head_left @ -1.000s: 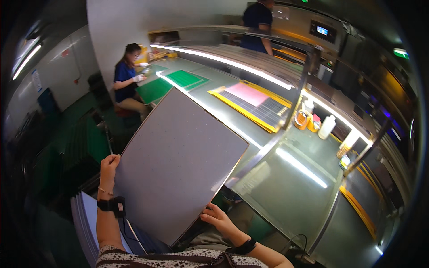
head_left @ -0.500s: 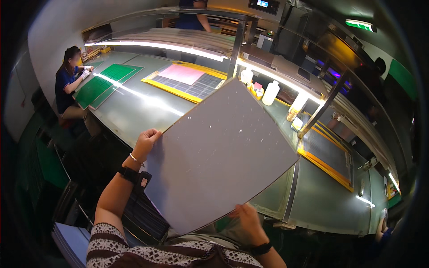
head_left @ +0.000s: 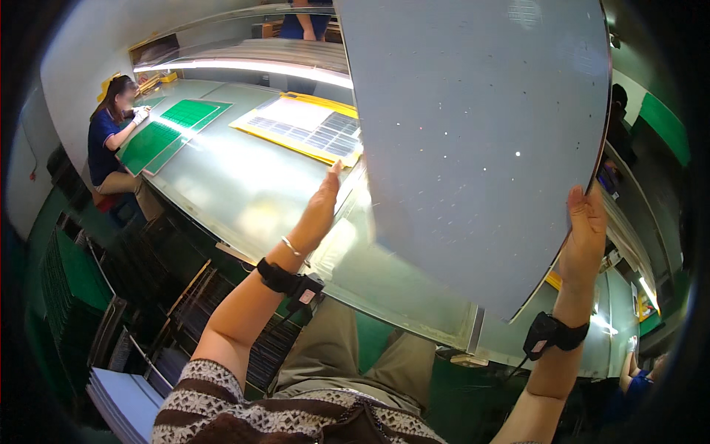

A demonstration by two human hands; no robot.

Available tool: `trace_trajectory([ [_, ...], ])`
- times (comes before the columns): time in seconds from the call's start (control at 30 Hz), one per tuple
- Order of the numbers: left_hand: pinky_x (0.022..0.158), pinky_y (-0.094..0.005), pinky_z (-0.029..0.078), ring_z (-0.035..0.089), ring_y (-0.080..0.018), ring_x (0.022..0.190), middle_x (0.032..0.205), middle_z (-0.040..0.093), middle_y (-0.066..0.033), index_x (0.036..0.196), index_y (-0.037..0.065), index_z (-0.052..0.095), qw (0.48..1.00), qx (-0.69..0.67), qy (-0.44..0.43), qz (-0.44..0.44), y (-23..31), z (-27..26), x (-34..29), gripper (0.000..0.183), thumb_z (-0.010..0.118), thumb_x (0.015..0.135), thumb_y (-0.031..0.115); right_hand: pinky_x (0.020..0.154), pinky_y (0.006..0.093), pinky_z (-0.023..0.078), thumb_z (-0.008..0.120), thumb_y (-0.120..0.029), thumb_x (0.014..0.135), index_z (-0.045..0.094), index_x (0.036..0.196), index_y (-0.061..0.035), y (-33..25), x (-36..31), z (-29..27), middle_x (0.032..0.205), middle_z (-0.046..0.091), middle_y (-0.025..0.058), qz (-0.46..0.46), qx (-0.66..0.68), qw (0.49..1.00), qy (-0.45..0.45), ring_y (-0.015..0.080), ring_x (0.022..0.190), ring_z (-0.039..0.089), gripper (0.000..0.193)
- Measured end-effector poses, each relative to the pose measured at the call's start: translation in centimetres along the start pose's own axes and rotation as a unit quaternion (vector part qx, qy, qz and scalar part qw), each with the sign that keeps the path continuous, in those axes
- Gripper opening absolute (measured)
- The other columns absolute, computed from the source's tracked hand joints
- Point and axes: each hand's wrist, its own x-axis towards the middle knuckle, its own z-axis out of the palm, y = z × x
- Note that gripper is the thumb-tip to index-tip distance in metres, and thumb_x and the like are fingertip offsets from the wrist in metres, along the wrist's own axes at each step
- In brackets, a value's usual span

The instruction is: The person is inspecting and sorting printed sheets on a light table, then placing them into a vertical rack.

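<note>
A large grey flat panel [head_left: 473, 200], dotted with small light spots and faint short streaks, is raised upright and slightly tilted over the worktable. My right hand [head_left: 586, 226] grips its right edge low down, thumb along the rim and the other fingers mostly hidden. Left of the panel, my left hand [head_left: 322, 203] is held up with fingers stretched out and together, apart from the panel's left edge. Both wrists wear a black strap with a small box; a light bracelet circles the left one.
A glass-topped worktable [head_left: 214, 185] spans the view. On it lie a yellow-framed screen [head_left: 303, 126] and green panels [head_left: 174, 129], where a gloved co-worker [head_left: 111, 140] sits. Dark racks [head_left: 185, 318] and a stack of pale blue-grey panels [head_left: 126, 399] stand at lower left.
The panel has swung up and to the right. My left hand has let go of its left edge and moved right; my right hand has risen from its lower edge to its right edge.
</note>
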Motion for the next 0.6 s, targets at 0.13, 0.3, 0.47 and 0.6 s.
trace_trajectory([
  [0.13,0.107,-0.0466,0.026,0.027,-0.0313,0.134,0.146,0.028,-0.0169,0.143,0.006,0.023,0.931,-0.342,-0.081,-0.101,0.9,-6.1,-1.3,0.081,0.013,0.090,0.066,0.092,0.0330,0.045,0.049,-0.014,0.093,0.057,0.118,-0.0008,-0.8,-3.0,1.6,0.115,0.061,0.0176,-0.163,-0.365,0.914,-0.067,0.0239,0.106,0.060,0.030],
  [0.3,0.088,-0.0372,0.047,0.057,-0.0259,0.107,0.124,0.053,-0.0182,0.131,-0.003,0.041,0.856,-0.468,-0.065,-0.209,1.2,-7.5,-4.3,0.086,0.025,0.087,0.069,0.095,0.0410,0.046,0.053,-0.004,0.084,0.056,0.125,-0.0119,5.3,-9.6,5.3,0.125,0.052,0.0224,-0.292,-0.434,0.809,-0.267,0.0361,0.118,0.050,0.042],
  [0.47,0.062,-0.0290,0.048,0.058,-0.0135,0.077,0.092,0.063,-0.0108,0.109,-0.003,0.056,0.889,-0.130,-0.145,-0.414,-6.7,-8.3,-7.6,0.051,0.051,0.091,0.045,0.095,0.0450,0.045,0.051,-0.004,0.081,0.056,0.125,-0.0147,12.0,-18.8,6.2,0.129,0.048,0.0223,-0.199,-0.385,0.831,-0.348,0.0408,0.117,0.049,0.045],
  [0.6,0.061,-0.0239,0.046,0.055,-0.0105,0.073,0.086,0.061,-0.0063,0.102,-0.002,0.058,0.882,-0.160,-0.126,-0.425,-6.0,-6.1,-9.6,0.036,0.057,0.091,0.032,0.101,0.0499,0.036,0.058,-0.016,0.083,0.053,0.128,-0.0154,14.3,-23.4,7.7,0.137,0.041,0.0197,-0.147,-0.377,0.839,-0.363,0.0405,0.127,0.038,0.045],
])
